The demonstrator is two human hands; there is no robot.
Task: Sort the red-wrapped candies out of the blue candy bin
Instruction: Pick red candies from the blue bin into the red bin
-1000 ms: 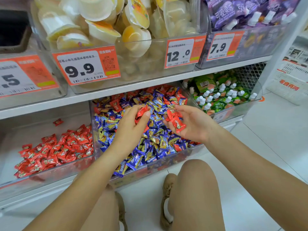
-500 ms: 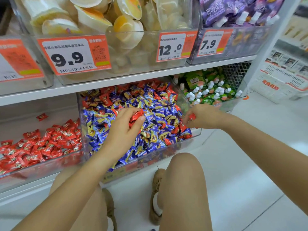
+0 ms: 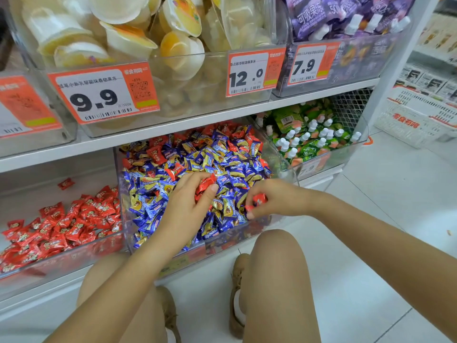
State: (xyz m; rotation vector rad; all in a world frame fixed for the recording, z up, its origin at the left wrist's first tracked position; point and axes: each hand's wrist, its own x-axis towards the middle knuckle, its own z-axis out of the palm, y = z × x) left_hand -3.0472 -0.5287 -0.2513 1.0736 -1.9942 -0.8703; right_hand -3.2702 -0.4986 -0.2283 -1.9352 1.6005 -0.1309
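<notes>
Your left hand (image 3: 188, 206): curled round several red candies (image 3: 205, 183), over the blue candy bin (image 3: 138, 246).
Your right hand (image 3: 277, 199): pinching a red-wrapped candy (image 3: 258, 199) at the bin's right front.
Red bin (image 3: 61, 263): left neighbour, partly filled.
Farther back: more reds (image 3: 154, 152) among blue wrappers.

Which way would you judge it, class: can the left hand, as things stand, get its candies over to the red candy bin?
Probably yes. The left hand grips red candies above the blue candy bin; the red candy bin sits beside it, open-topped, with nothing visible between.
</notes>
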